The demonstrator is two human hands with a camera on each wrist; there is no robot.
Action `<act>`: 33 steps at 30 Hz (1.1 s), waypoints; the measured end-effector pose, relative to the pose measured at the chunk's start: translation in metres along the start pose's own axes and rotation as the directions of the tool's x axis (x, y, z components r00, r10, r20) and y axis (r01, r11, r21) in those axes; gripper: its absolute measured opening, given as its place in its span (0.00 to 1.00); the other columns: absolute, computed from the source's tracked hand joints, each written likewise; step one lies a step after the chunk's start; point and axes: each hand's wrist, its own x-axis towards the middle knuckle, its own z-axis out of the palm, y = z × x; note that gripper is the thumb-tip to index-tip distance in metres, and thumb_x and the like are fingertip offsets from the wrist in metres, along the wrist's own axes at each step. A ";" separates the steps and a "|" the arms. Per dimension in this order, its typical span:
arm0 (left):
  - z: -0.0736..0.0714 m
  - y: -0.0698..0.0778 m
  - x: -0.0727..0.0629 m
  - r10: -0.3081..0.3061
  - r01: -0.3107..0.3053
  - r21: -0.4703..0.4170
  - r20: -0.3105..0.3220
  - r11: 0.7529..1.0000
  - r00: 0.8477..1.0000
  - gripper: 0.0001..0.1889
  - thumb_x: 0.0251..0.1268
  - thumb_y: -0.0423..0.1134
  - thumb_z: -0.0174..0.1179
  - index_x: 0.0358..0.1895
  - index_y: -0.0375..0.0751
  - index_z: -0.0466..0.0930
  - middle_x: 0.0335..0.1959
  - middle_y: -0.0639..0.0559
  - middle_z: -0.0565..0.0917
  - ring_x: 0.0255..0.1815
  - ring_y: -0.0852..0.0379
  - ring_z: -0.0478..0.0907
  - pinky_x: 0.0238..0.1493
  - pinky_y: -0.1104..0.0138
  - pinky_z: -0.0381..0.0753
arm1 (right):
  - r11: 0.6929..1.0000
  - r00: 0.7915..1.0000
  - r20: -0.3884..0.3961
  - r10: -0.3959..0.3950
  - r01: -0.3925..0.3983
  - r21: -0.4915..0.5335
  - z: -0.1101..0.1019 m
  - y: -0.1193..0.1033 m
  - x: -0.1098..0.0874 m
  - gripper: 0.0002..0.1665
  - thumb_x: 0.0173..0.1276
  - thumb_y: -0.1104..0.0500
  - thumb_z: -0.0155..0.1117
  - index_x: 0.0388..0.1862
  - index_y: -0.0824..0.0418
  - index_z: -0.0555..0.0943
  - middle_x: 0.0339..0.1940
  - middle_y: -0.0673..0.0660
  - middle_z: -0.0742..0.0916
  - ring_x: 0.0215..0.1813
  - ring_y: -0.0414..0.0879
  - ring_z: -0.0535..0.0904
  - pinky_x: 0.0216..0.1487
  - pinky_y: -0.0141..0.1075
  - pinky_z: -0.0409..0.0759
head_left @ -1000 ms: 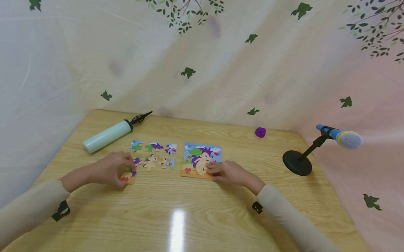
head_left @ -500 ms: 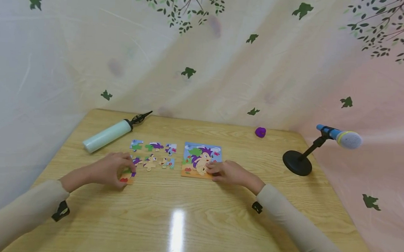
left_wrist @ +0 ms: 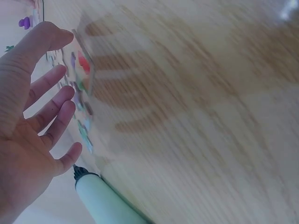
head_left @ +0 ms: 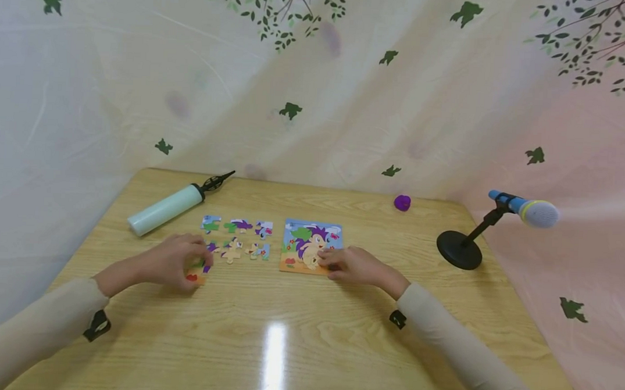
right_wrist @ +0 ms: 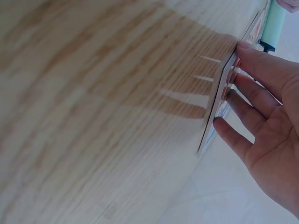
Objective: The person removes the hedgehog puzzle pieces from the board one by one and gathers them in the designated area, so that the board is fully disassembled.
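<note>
In the head view my left hand (head_left: 173,261) is over a corner puzzle piece (head_left: 196,277) with a red and orange print, partly covering it. The left wrist view shows the fingers (left_wrist: 60,109) spread and loosely bent, the thumb close to that piece. More jigsaw pieces (head_left: 232,254) lie in two rows just right of this hand. To their right is a square puzzle board (head_left: 294,264) with a purple hedgehog picture. My right hand (head_left: 359,268) has its fingertips on the board's right part. In the right wrist view the thumb (right_wrist: 245,49) touches the board's near edge.
A pale green hand pump (head_left: 167,210) with a black nozzle lies behind the left hand. At the table's back stands a small purple object (head_left: 403,203). A blue microphone (head_left: 526,210) on a black stand (head_left: 459,249) is at the right. A leaf-printed curtain (head_left: 294,142) hangs behind the table.
The left fingers have shifted slightly to the right over the corner piece. The right hand stays on the board, and the pieces and board lie as before.
</note>
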 end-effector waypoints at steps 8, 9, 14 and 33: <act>-0.001 0.011 0.026 0.071 -0.072 -0.010 -0.045 0.997 0.996 0.22 0.45 0.45 0.77 0.48 0.49 0.86 0.41 0.57 0.82 0.39 0.58 0.74 0.42 0.63 0.73 | 1.000 1.000 0.000 -0.007 0.007 -0.009 -0.002 0.002 0.001 0.23 0.72 0.56 0.68 0.63 0.59 0.83 0.69 0.58 0.81 0.56 0.55 0.86 0.47 0.35 0.75; -0.001 0.013 0.031 0.084 -0.085 -0.014 -0.053 0.996 0.995 0.22 0.46 0.45 0.77 0.48 0.48 0.86 0.41 0.55 0.82 0.38 0.57 0.74 0.41 0.64 0.72 | 1.000 1.000 -0.001 -0.007 0.007 -0.011 -0.002 0.002 0.001 0.22 0.72 0.56 0.68 0.63 0.59 0.83 0.68 0.58 0.81 0.54 0.54 0.86 0.47 0.35 0.76; 0.003 0.030 0.057 0.199 -0.200 -0.001 -0.134 0.980 0.971 0.22 0.47 0.43 0.76 0.48 0.44 0.86 0.44 0.52 0.85 0.43 0.51 0.79 0.44 0.60 0.76 | 1.000 1.000 -0.003 0.008 -0.008 0.027 -0.002 0.002 0.002 0.22 0.71 0.57 0.68 0.63 0.59 0.83 0.69 0.58 0.81 0.62 0.55 0.84 0.58 0.44 0.82; 0.030 0.091 0.147 0.249 -0.248 -0.083 -0.007 0.965 0.969 0.20 0.54 0.41 0.74 0.51 0.40 0.85 0.47 0.47 0.85 0.45 0.49 0.80 0.48 0.61 0.79 | 0.994 0.997 0.010 0.072 -0.073 0.081 -0.011 0.010 -0.003 0.25 0.70 0.56 0.70 0.65 0.59 0.82 0.69 0.58 0.81 0.70 0.56 0.78 0.69 0.51 0.75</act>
